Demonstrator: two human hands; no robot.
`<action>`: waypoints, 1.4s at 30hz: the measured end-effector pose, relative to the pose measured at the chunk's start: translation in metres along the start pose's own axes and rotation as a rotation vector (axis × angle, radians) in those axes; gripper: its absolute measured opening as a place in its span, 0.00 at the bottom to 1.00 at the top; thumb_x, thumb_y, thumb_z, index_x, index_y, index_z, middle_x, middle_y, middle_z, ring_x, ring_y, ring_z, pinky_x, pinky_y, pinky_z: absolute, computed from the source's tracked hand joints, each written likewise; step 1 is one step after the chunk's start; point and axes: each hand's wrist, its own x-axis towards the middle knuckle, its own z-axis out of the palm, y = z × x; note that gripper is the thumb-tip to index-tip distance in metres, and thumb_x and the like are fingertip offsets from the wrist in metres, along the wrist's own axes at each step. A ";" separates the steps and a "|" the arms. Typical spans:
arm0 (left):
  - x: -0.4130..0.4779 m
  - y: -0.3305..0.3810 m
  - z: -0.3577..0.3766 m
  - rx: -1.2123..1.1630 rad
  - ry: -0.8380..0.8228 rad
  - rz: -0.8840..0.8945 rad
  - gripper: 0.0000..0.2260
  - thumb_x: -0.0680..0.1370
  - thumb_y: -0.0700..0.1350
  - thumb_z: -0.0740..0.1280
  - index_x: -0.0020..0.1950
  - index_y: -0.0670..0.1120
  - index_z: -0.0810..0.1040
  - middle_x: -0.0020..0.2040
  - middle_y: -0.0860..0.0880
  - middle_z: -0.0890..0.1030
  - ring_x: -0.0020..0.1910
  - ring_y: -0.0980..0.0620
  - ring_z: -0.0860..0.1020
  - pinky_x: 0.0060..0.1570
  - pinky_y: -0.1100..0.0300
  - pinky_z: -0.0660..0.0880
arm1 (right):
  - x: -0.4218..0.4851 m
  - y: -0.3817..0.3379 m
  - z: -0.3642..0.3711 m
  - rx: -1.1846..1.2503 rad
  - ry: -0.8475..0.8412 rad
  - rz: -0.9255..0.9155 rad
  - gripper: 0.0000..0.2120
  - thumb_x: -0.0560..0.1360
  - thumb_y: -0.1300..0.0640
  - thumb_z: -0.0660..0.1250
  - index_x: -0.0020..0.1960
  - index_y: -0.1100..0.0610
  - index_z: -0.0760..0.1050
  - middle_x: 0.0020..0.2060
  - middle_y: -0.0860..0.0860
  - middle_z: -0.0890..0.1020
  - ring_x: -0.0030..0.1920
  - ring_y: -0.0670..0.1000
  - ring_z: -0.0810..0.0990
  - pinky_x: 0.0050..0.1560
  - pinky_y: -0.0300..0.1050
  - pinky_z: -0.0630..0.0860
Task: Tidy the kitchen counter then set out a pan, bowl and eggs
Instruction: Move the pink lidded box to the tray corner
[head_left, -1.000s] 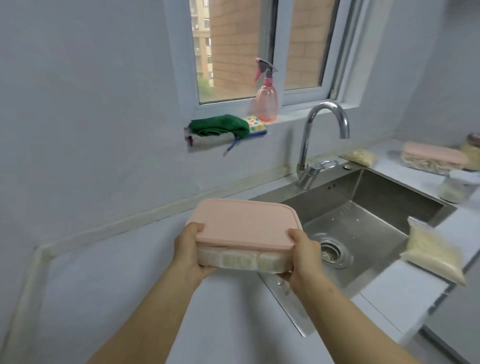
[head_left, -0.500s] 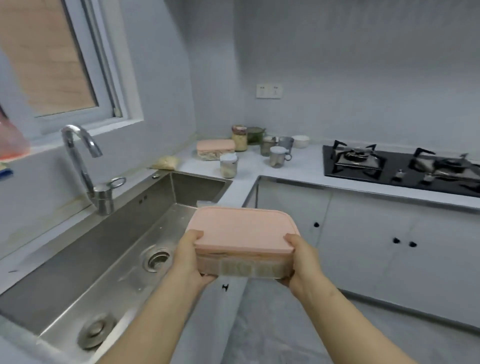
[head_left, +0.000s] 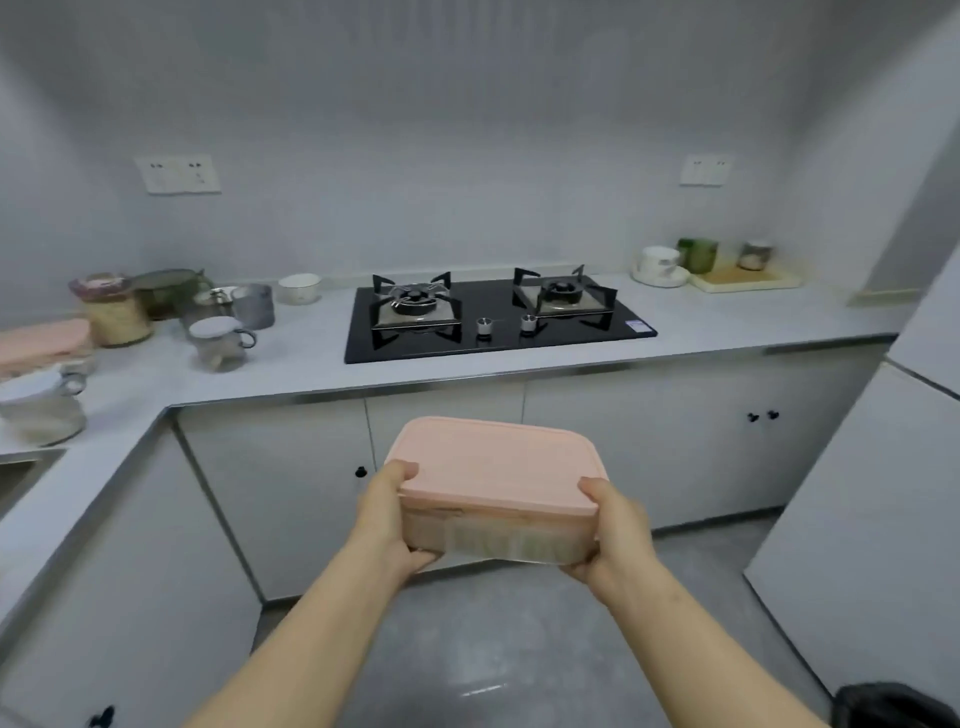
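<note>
Container (head_left: 493, 467) (perhaps food inside) held by left hand (head_left: 387, 514), right hand (head_left: 615, 535).

We see a pale L-shaped counter (head_left: 311, 364) with a black two-burner gas hob (head_left: 415, 349) set into it. Left of the hob stand a white bowl (head_left: 300, 287), a metal cup (head_left: 253, 305), a lidded glass mug (head_left: 221, 344) and a pink-topped jar (head_left: 115, 314) — a pink-lidded box (head_left: 44, 338) lies furthest left. Right of it stand a white cup (head_left: 660, 262), a green glass (head_left: 697, 254) and a cream tray (head_left: 727, 280).
</note>
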 end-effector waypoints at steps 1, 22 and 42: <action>0.008 -0.002 0.018 0.025 -0.013 -0.008 0.06 0.76 0.46 0.63 0.44 0.45 0.69 0.41 0.44 0.75 0.38 0.46 0.74 0.40 0.51 0.73 | 0.010 -0.009 -0.007 0.020 0.024 -0.003 0.17 0.76 0.59 0.63 0.64 0.59 0.67 0.53 0.59 0.75 0.40 0.56 0.76 0.35 0.48 0.74; 0.223 0.014 0.400 0.329 -0.418 -0.186 0.04 0.75 0.44 0.63 0.44 0.44 0.71 0.40 0.44 0.76 0.38 0.45 0.76 0.54 0.44 0.74 | 0.281 -0.247 -0.086 0.291 0.386 -0.210 0.14 0.75 0.59 0.63 0.60 0.58 0.69 0.51 0.59 0.77 0.40 0.57 0.77 0.46 0.58 0.76; 0.371 -0.043 0.704 0.421 -0.457 -0.213 0.03 0.75 0.41 0.65 0.46 0.43 0.73 0.45 0.41 0.76 0.43 0.41 0.77 0.50 0.41 0.74 | 0.536 -0.463 -0.204 0.248 0.343 -0.188 0.10 0.77 0.61 0.63 0.57 0.61 0.69 0.42 0.57 0.77 0.38 0.56 0.77 0.38 0.51 0.76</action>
